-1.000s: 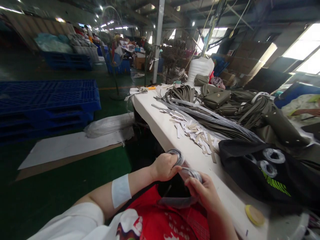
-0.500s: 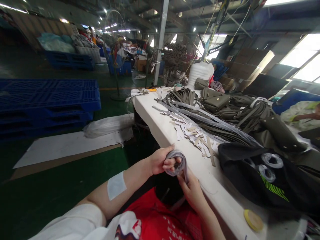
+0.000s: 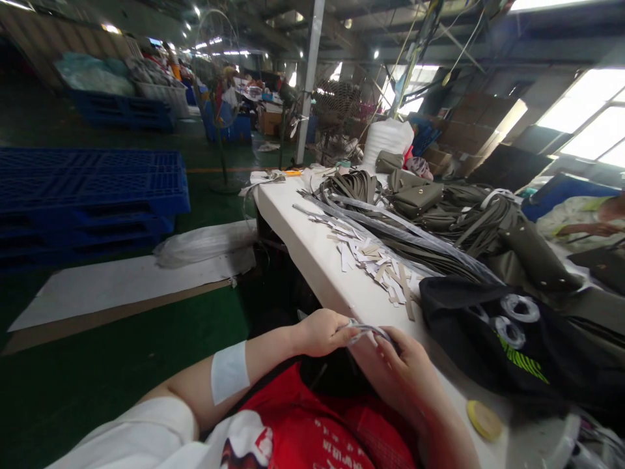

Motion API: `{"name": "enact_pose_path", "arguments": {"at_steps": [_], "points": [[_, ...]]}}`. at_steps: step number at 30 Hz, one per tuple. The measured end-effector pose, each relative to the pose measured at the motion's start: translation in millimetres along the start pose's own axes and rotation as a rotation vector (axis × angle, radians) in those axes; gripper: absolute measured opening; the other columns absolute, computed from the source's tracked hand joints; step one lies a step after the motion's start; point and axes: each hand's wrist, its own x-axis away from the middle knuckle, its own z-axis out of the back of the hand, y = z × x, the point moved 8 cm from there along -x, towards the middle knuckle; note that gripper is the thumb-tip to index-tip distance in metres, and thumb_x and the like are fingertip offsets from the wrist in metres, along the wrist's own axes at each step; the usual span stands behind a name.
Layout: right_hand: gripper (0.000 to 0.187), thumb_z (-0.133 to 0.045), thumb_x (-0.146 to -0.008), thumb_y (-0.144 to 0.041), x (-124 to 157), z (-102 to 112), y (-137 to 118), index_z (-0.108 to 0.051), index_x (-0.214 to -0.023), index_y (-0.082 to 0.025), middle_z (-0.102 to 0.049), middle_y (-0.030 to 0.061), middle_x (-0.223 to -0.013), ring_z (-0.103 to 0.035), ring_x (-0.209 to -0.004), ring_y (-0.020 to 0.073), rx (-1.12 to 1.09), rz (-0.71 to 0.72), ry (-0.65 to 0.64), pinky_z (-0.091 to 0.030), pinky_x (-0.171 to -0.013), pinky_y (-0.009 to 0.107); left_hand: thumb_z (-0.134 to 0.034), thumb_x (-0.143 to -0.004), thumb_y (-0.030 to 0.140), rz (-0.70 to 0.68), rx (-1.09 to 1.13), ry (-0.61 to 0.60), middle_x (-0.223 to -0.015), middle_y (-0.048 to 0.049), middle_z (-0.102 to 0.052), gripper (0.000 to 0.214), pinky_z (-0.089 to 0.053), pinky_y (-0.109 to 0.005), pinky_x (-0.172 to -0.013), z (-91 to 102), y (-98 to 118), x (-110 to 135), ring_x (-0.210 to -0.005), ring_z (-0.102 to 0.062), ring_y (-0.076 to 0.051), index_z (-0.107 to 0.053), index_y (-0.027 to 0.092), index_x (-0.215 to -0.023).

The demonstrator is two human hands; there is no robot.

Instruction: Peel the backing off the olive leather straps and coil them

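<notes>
The grey coil is between the two hands, over the near edge of the white table; whether it touches the table cannot be told. It shows nearly edge-on as a thin, flattened loop, its long axis running side to side, one end toward the left hand, the other toward the right hand. The left hand pinches its end with thumb and bent fingers; the right curls over the other, its fingertips partly hidden. On the table lies a black bag with green lettering, set at a slant and too blurred to read surely; two clear rings rest on it. The red apron, in front of the table, bears white print that is likewise unclear. Scraps and olive straps lie on the table, with a yellow roll toward its near end. Half a second ago the coil faced the camera as a round ring with left fingers through it; now it is turned and drawn flatter, and the right hand has moved from beneath it to its side.
</notes>
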Motion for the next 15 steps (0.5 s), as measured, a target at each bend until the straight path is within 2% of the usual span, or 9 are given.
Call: {"name": "enact_pose_path", "arguments": {"at_steps": [2, 4, 7, 9, 10, 12, 15], "points": [[0.031, -0.051, -0.089, -0.046, -4, 5, 4, -0.073, -0.097, -0.024, -0.072, 0.0068, -0.093, -0.063, -0.088, 0.0254, 0.126, 0.043, 0.028, -0.046, -0.077, 0.033, -0.023, -0.092, 0.069, 0.122, 0.215, -0.139, -0.047, 0.0008, -0.049, 0.066, -0.034, -0.023, -0.046, -8.8, -9, 0, -0.041, -0.046, -0.011, -0.051, 0.019, -0.061], [0.035, -0.049, -0.09, -0.048, -5, 0, 7, -0.074, -0.086, -0.023, -0.073, 0.0059, -0.084, -0.063, -0.079, 0.0235, 0.133, 0.038, -0.047, -0.046, -0.071, 0.031, -0.032, -0.086, 0.075, 0.215, 0.411, -0.26, -0.043, 0.0025, -0.047, 0.066, -0.034, -0.022, -0.043, -15.4, -13, 2, -0.036, -0.043, -0.01, -0.055, 0.018, -0.063], [0.052, -0.043, -0.092, -0.057, 3, -27, 15, -0.072, -0.072, -0.018, -0.067, 0.0036, -0.061, -0.059, -0.058, 0.0178, -0.1, -0.054, -0.336, -0.044, -0.059, 0.027, -0.064, -0.071, 0.071, 0.28, 0.611, -0.354, -0.045, 0.0037, -0.05, 0.055, -0.033, -0.022, -0.041, -16.7, -13, 5, -0.037, -0.044, -0.01, -0.062, 0.015, -0.071], [0.06, -0.038, -0.092, -0.063, 11, -49, 18, -0.071, -0.078, -0.015, -0.063, 0.0017, -0.054, -0.055, -0.049, 0.0147, -0.318, -0.136, -0.518, -0.042, -0.052, 0.025, -0.074, -0.066, 0.063, 0.299, 0.734, -0.355, -0.044, 0.0049, -0.05, 0.05, -0.035, -0.023, -0.042, -15.0, -14, 5, -0.037, -0.043, -0.009, -0.064, 0.015, -0.074], [0.062, -0.036, -0.091, -0.066, 12, -57, 19, -0.069, -0.08, -0.015, -0.06, 0.0007, -0.052, -0.052, -0.045, 0.0131, -0.4, -0.166, -0.538, -0.04, -0.048, 0.023, -0.074, -0.068, 0.061, 0.293, 0.806, -0.336, -0.042, 0.0058, -0.048, 0.048, -0.037, -0.023, -0.044, -14.0, -14, 4, -0.035, -0.041, -0.009, -0.065, 0.014, -0.074], [0.065, -0.032, -0.09, -0.07, 6, -67, 21, -0.065, -0.078, -0.015, -0.055, -0.0008, -0.05, -0.045, -0.04, 0.011, -0.483, -0.179, -0.42, -0.035, -0.043, 0.022, -0.072, -0.071, 0.06, 0.264, 0.972, -0.255, -0.038, 0.0079, -0.043, 0.047, -0.042, -0.025, -0.052, -12.5, -14, 0, -0.034, -0.038, -0.007, -0.065, 0.013, -0.075], [0.066, -0.027, -0.089, -0.074, -6, -76, 20, -0.061, -0.086, -0.017, -0.055, 0.0006, -0.053, -0.042, -0.039, 0.0126, -0.519, -0.154, -0.097, -0.036, -0.041, 0.026, -0.075, -0.069, 0.059, 0.217, 1.247, -0.091, -0.038, 0.0102, -0.039, 0.05, -0.046, -0.027, -0.061, -15.8, -14, -8, -0.036, -0.036, -0.005, -0.067, 0.011, -0.079]]}}
